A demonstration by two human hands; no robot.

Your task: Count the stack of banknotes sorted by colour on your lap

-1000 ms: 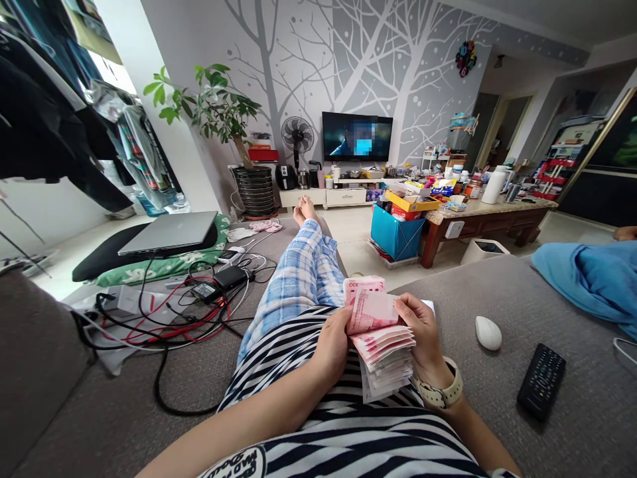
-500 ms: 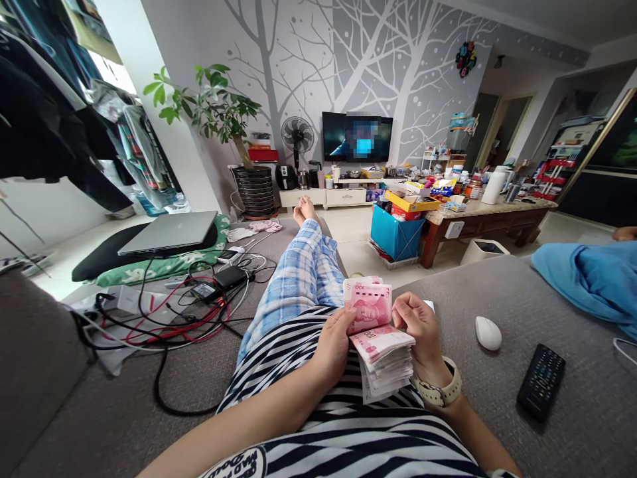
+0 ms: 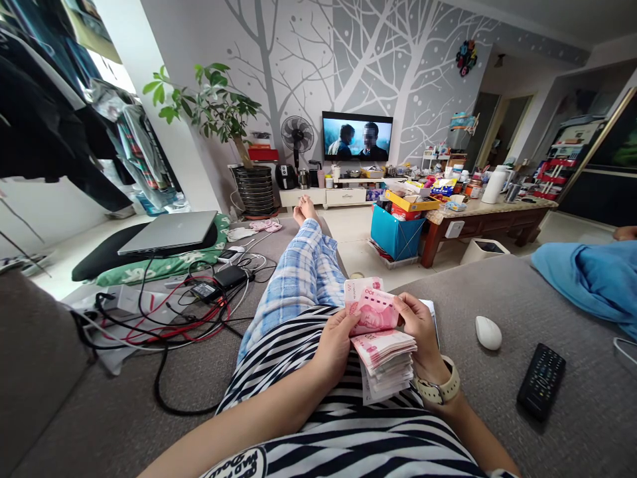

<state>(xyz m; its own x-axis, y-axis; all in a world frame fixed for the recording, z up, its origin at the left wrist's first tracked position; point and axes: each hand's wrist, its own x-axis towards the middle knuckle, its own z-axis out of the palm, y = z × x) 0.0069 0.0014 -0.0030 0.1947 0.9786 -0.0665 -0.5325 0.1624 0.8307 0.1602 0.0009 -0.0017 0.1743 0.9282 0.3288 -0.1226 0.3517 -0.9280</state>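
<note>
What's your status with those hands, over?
Left hand holding banknotes. Right hand pinching one note by its edge. Mouse and remote lie rightward, apart from both hands.

My left hand [image 3: 334, 342] and right hand [image 3: 422, 330] face each other before me, just apart, fingers [image 3: 412, 304] pinched; my left forearm [image 3: 259, 413] and right forearm [image 3: 478, 425] slant inward, legs [image 3: 296, 282] stretched out ahead.

Banknotes [image 3: 383, 352] sit between the left hand [image 3: 334, 340] and right hand [image 3: 421, 325]. On the sofa [image 3: 460, 292], to their right, lies the mouse [image 3: 488, 333], with the remote [image 3: 542, 382] nearer and farther right. By the left edge, the laptop [image 3: 168, 232] lies on a pad [image 3: 92, 261] on a cushion [image 3: 154, 267]; cables [image 3: 221, 302] spread nearer. Beyond the sofa, the crate [image 3: 397, 232] stands at the left end of the table [image 3: 490, 217].
</note>
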